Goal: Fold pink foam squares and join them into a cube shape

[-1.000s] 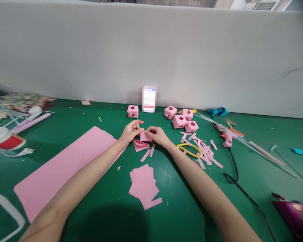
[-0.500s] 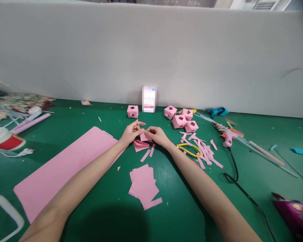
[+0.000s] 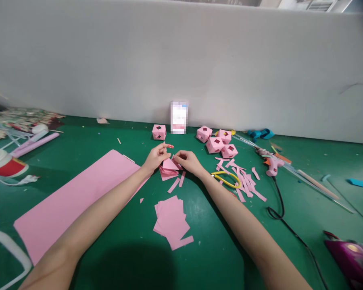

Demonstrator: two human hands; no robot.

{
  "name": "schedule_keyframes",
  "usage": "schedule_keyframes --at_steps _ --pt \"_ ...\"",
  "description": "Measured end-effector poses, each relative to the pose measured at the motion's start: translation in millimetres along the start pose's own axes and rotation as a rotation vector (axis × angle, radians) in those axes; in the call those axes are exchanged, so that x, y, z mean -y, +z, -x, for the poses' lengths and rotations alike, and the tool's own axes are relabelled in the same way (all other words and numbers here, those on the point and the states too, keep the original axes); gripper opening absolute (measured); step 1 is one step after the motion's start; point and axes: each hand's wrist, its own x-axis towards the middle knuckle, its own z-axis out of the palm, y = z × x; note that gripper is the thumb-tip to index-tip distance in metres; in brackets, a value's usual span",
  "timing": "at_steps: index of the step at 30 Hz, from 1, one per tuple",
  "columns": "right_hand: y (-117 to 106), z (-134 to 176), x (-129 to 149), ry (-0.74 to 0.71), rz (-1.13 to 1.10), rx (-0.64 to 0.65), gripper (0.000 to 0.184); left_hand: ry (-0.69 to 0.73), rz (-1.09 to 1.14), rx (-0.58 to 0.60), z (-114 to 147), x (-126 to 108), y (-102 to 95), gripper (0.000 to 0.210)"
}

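fingers (image 3: pixel 166 156) on pink paper (image 3: pixel 170 164), blurred screen (image 3: pixel 178 117)

Place: craft workshop | green worktable (image 3: pixel 211 225) | glue gun (image 3: pixel 272 166) | paper offcuts (image 3: pixel 245 184)

Pink paper (image 3: pixel 170 165) — now triangular in outline

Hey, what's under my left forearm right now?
A large pink sheet shows on both sides of your left forearm, with green table beyond it. Whatever lies directly beneath the forearm is covered.
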Motion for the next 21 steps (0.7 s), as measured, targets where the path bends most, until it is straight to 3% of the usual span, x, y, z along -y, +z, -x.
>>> schedule_keyframes --at_steps 21 --pt "0.0 0.5 1.8 0.024 0.037 -0.007 0.029 -0.001 -0.012 -0.024 -0.8 4.7 -1.9 0.034"
